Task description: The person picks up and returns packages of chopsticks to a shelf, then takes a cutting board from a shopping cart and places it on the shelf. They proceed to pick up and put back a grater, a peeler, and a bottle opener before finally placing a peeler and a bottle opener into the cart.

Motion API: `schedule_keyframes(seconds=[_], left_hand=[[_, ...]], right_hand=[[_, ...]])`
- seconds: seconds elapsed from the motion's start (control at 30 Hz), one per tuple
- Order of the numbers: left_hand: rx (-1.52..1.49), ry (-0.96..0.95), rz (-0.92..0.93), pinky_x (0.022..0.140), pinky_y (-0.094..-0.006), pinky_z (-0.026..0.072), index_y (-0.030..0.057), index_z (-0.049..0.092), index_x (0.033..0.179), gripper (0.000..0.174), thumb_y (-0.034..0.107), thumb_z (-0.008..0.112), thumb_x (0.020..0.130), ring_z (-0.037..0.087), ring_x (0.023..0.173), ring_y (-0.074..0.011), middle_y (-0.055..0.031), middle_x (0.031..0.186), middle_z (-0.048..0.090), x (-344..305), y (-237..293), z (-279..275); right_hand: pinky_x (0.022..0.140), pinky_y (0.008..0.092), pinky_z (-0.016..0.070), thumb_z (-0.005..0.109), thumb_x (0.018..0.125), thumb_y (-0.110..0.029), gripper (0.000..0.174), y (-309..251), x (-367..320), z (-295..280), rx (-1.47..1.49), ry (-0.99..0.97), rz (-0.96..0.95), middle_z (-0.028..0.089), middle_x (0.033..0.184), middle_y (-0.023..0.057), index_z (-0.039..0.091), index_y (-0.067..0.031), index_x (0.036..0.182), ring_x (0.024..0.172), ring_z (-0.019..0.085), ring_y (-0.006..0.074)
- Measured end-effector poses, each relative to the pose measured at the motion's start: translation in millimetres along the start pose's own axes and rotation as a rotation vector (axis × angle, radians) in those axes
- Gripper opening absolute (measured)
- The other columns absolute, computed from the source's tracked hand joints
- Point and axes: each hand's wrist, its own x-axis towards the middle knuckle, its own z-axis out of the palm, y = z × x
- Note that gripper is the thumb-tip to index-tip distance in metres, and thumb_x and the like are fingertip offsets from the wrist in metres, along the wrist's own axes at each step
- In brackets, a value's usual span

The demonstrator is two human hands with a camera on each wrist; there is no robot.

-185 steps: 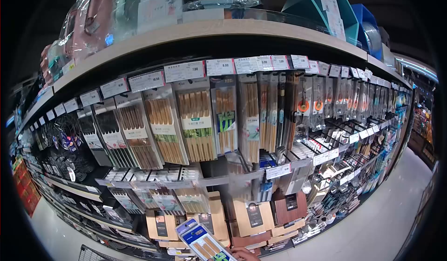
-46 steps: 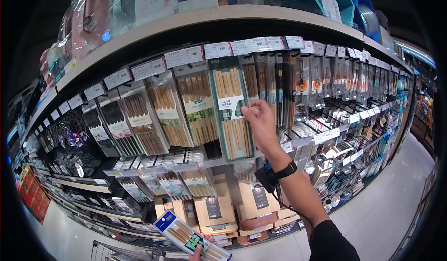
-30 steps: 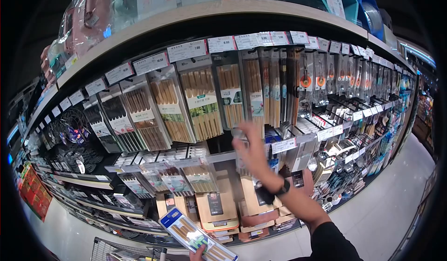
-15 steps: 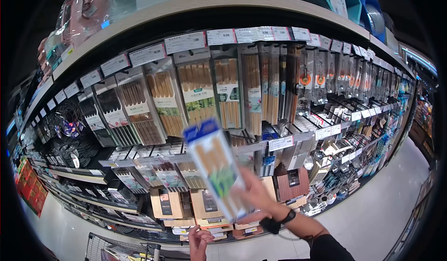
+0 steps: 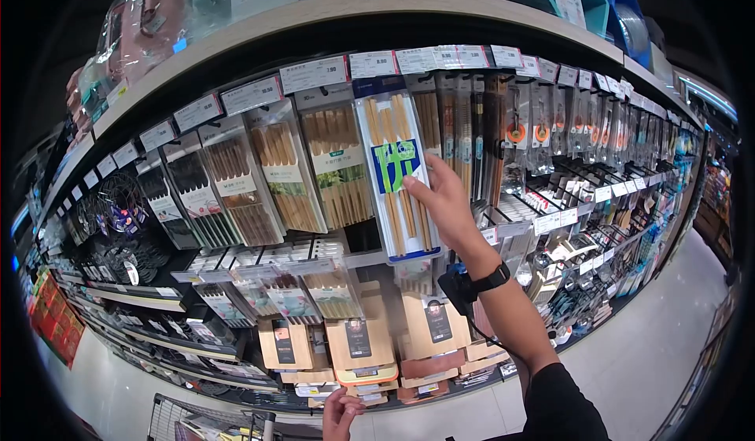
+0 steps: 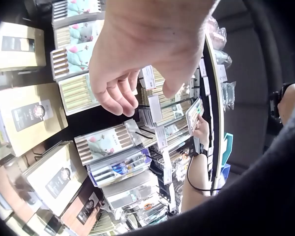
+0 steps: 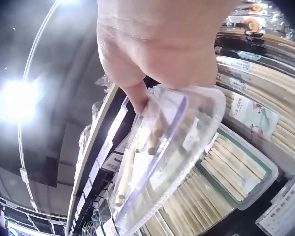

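My right hand (image 5: 425,193) is raised to the top hanging row. It pinches a clear pack of wooden chopsticks (image 5: 395,170) with a blue header and a green label, holding it upright among the other hanging chopstick packs (image 5: 340,166). In the right wrist view my fingers (image 7: 137,101) grip the top of that pack (image 7: 162,157). My left hand (image 5: 343,411) hangs low at the bottom edge, holding nothing. In the left wrist view the left hand (image 6: 132,93) shows loosely curled fingers, empty.
A rail of price tags (image 5: 314,73) runs above the packs, under a wooden shelf (image 5: 330,32). Boxed cutting boards (image 5: 358,339) stand low. A wire cart (image 5: 197,425) sits at the bottom left. Pale floor (image 5: 653,378) lies to the right.
The blue-headed pack went from my left hand to my right, which has lifted it up to the hanging row. My left hand now hangs empty.
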Motion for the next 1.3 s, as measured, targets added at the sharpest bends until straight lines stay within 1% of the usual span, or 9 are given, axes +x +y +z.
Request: schedule_keyframes(seconds=[0.53,0.63,0.77,0.8,0.9,0.97,1.07,1.13,1.3], left_hand=[[-0.021,-0.021,-0.009,0.088,-0.0329,0.0486,0.0016,0.043,0.137,0.05,0.02,0.061,0.094,0.059,0.098,-0.0202,-0.0098,0.105,0.059,-7,-3,-3],[0.032,-0.009,-0.026,0.087,-0.0317,0.0475,0.0016,0.044,0.135,0.048,0.019,0.06,0.094,0.058,0.096,-0.0189,-0.0086,0.104,0.059,-9,21,12],[0.024,-0.01,-0.074,0.09,-0.0327,0.0461,0.0044,0.045,0.136,0.053,0.026,0.064,0.092,0.058,0.097,-0.0188,-0.0071,0.105,0.059,-12,6,2],[-0.053,-0.037,-0.058,0.094,-0.0357,0.0482,0.0009,0.042,0.134,0.044,0.013,0.061,0.096,0.059,0.099,-0.0202,-0.0114,0.108,0.06,-11,-11,-6],[-0.027,-0.045,-0.033,0.091,-0.0327,0.0484,0.0009,0.047,0.131,0.039,0.012,0.06,0.096,0.059,0.099,-0.0177,-0.0074,0.102,0.06,-22,-16,-10],[0.117,-0.001,-0.068,0.09,-0.03,0.0479,0.0013,0.053,0.126,0.034,0.015,0.062,0.096,0.059,0.098,-0.0151,-0.0046,0.101,0.062,-25,-21,-19],[0.382,0.064,-0.113,0.088,-0.0278,0.0477,0.0012,0.057,0.121,0.031,0.016,0.063,0.095,0.059,0.097,-0.0112,-0.0029,0.101,0.062,-42,-30,-45],[0.457,0.093,-0.174,0.087,-0.0348,0.0488,0.0016,0.059,0.118,0.031,0.022,0.063,0.094,0.062,0.1,-0.0198,-0.011,0.11,0.062,-61,-14,-55],[1.063,0.306,-0.211,0.094,-0.0413,0.045,0.0032,0.056,0.117,0.032,0.019,0.063,0.09,0.055,0.111,-0.0367,-0.0175,0.115,0.056,-129,-8,-100]], right_hand=[[0.092,0.032,0.0454,0.062,0.092,-0.011,0.037,55,33,-5,-0.052,0.103,-0.055,0.065,0.112,0.0152,0.05,0.0069,0.122,0.104,0.062,0.0212],[0.099,0.0392,0.0407,0.06,0.091,-0.019,0.046,83,31,-13,-0.501,0.125,-0.083,0.059,0.118,0.0234,0.047,0.0081,0.126,0.111,0.057,0.0391],[0.109,0.0424,0.032,0.055,0.091,-0.011,0.058,56,-21,-4,-0.889,0.224,-0.39,0.037,0.141,0.0254,0.032,0.0073,0.141,0.128,0.04,0.0427],[0.109,0.0421,0.0322,0.054,0.09,-0.009,0.054,45,-36,-1,-0.905,0.216,-0.447,0.041,0.137,0.0244,0.036,0.0062,0.139,0.127,0.041,0.0408],[0.099,0.0384,0.0416,0.056,0.088,0.001,0.036,37,-109,17,-0.576,0.044,-0.354,0.056,0.12,0.0212,0.053,0.0048,0.123,0.112,0.055,0.0353],[0.083,0.0369,0.05,0.057,0.086,0.003,0.021,51,-168,24,-0.617,-0.294,-0.293,0.064,0.098,0.0183,0.061,0.0063,0.106,0.092,0.063,0.0333],[0.076,0.0373,0.0522,0.059,0.087,-0.001,0.02,126,-274,23,-0.453,-0.702,0.064,0.066,0.095,0.0174,0.064,0.0012,0.106,0.083,0.066,0.0322],[0.078,0.0375,0.0524,0.059,0.089,-0.006,0.02,173,-339,6,-0.483,-1.054,0.418,0.068,0.095,0.0166,0.065,-0.0019,0.108,0.086,0.066,0.0327],[0.079,0.0312,0.0529,0.059,0.093,-0.009,0.022,208,-433,-5,-0.208,-1.085,0.744,0.07,0.094,0.0134,0.063,0.0015,0.112,0.087,0.069,0.0218]])
